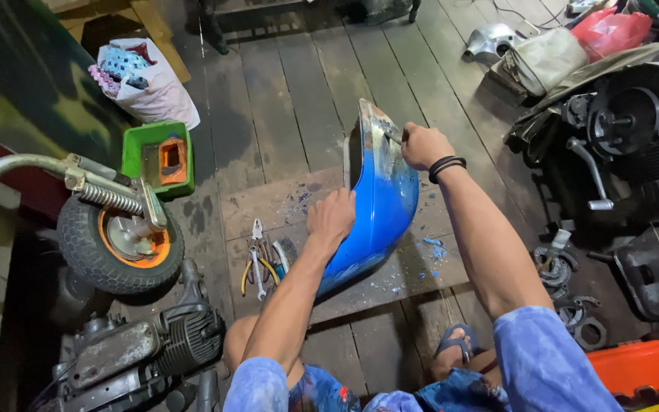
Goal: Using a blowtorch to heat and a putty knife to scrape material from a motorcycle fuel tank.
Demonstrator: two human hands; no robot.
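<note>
A curved blue metal body panel (pixel 387 200) stands on edge on a flat board (pixel 268 204) laid on the wooden floor, its top scraped to bare metal. My left hand (pixel 331 217) presses against the panel's left side and steadies it. My right hand (pixel 423 145), with black bands on the wrist, is closed around a small scraper tool (pixel 392 135) whose blade touches the bare patch near the top. Blue paint flakes (pixel 432 248) are scattered over the board around the panel.
Pliers and wrenches (pixel 259 259) lie left of the panel. A small wheel with an orange hub (pixel 120 240) and an engine (pixel 143 347) sit at left, with a green tray (pixel 160 156) and a white bag (pixel 146 80) behind. More engine parts (pixel 623 130) crowd the right; an orange box (pixel 642 370) sits bottom right.
</note>
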